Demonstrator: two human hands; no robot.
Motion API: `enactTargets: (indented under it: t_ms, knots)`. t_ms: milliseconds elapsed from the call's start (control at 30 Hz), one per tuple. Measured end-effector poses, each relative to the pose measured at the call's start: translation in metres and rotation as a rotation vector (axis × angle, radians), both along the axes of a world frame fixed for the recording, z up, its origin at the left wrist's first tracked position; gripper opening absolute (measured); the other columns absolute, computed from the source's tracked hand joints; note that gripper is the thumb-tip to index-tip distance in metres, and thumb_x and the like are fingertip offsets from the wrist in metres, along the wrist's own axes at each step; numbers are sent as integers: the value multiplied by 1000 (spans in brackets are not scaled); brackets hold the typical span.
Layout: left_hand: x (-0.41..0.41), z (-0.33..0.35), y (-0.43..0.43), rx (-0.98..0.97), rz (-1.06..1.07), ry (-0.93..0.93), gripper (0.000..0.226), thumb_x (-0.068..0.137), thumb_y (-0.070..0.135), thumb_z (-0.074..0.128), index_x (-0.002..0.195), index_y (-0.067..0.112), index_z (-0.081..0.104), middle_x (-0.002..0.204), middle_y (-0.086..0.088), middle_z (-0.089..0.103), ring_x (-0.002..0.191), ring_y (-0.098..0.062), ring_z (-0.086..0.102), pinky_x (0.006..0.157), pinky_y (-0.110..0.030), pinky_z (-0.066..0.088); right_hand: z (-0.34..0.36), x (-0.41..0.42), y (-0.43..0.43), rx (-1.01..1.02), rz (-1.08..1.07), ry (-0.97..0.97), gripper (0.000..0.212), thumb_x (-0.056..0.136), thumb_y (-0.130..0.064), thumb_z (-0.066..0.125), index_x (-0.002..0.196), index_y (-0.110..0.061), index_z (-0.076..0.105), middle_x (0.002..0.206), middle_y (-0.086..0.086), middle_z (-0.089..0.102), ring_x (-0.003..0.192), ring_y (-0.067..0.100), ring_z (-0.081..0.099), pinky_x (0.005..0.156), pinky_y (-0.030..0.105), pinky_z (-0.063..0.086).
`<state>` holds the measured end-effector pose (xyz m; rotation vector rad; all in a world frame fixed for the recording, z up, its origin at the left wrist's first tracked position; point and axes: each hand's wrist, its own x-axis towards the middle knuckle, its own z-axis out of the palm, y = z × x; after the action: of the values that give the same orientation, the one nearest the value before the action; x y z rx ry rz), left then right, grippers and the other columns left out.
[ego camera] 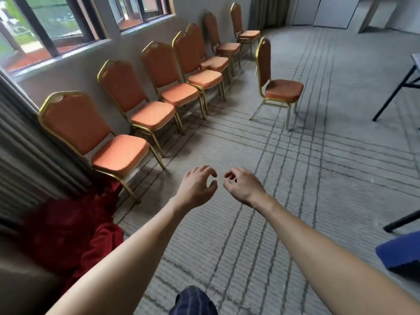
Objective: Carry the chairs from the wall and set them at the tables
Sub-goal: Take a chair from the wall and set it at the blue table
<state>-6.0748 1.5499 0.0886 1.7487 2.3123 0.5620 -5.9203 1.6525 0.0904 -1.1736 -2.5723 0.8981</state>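
Several orange-cushioned chairs with gold frames stand in a row along the wall under the windows; the nearest chair (pixel 113 151) is at the left, and two further along look stacked. One chair (pixel 278 87) stands apart on the carpet, out from the row. My left hand (pixel 197 186) and my right hand (pixel 242 184) reach forward over the carpet, close together, fingers loosely curled and holding nothing. Both hands are well short of any chair. A table (pixel 417 59) shows only by its edge and black legs at the right.
A heap of red cloth (pixel 75 226) lies on the floor at the left by a grey curtain (pixel 27 142). A blue object (pixel 400 251) sits at the lower right edge beside another black table leg. Grey lined carpet (pixel 329 167) spreads across the middle.
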Motion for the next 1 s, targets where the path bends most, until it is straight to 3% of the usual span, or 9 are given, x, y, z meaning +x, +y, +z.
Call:
enactTargets:
  t_ms: [267, 533, 733, 1000]
  knots:
    - [-111, -33, 199, -21, -39, -23, 27, 92, 39, 54, 116, 29, 57, 131, 8, 56, 128, -15, 44, 103, -36, 33, -22, -102, 186, -17, 13, -74, 32, 91, -44, 49, 116, -26, 60, 116, -6, 57, 114, 15, 50, 98, 37, 44]
    - [-247, -31, 407, -4, -104, -38, 25, 91, 36, 55, 114, 26, 59, 130, 7, 57, 125, -18, 47, 100, -38, 37, -11, -224, 380, -42, -133, -71, 30, 92, -43, 52, 113, -24, 62, 114, -4, 57, 108, 16, 54, 93, 36, 47]
    - [-295, -15, 552, -4, -187, -39, 26, 91, 35, 56, 114, 26, 59, 128, 8, 57, 125, -16, 46, 99, -35, 35, -5, -280, 510, -49, -195, -53, 32, 91, -44, 52, 115, -26, 62, 116, -5, 58, 112, 16, 53, 95, 36, 46]
    - [-356, -44, 769, -47, -174, -18, 28, 90, 36, 55, 116, 26, 59, 128, 9, 57, 126, -15, 47, 102, -36, 34, -29, -343, 744, -29, -171, -47, 29, 92, -46, 51, 112, -28, 60, 116, -5, 58, 110, 17, 54, 92, 35, 47]
